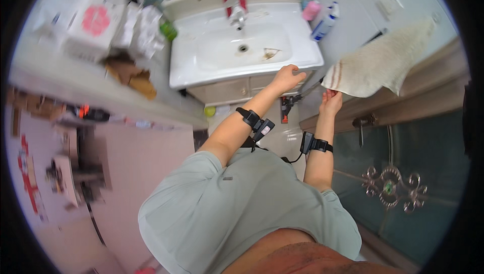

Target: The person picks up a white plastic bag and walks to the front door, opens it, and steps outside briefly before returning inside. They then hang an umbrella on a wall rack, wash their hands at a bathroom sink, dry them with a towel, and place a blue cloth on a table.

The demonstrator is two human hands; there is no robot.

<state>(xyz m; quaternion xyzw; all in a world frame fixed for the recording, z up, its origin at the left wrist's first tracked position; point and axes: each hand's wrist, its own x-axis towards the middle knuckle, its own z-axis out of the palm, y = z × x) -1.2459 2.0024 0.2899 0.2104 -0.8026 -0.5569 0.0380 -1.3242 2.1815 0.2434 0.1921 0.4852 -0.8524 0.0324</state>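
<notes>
A light-coloured towel (374,62) with brown stripes near one end hangs from the wall at the right. My right hand (331,99) has its fingers closed on the lower striped corner of this towel. My left hand (290,79) is in front of the near right edge of the white washbasin (242,70), fingers apart and curled, with nothing in it. In the basin lies a small brownish thing (271,53), too unclear to name, to the right of the drain (242,48). The chrome faucet (238,14) stands at the back of the basin.
A spray bottle (325,24) and a pink bottle (311,10) stand at the basin's right. Several bottles line the shelf behind. A white box (92,18) and crumpled paper (148,31) lie at the left. A glass-panelled door (397,160) borders my right side.
</notes>
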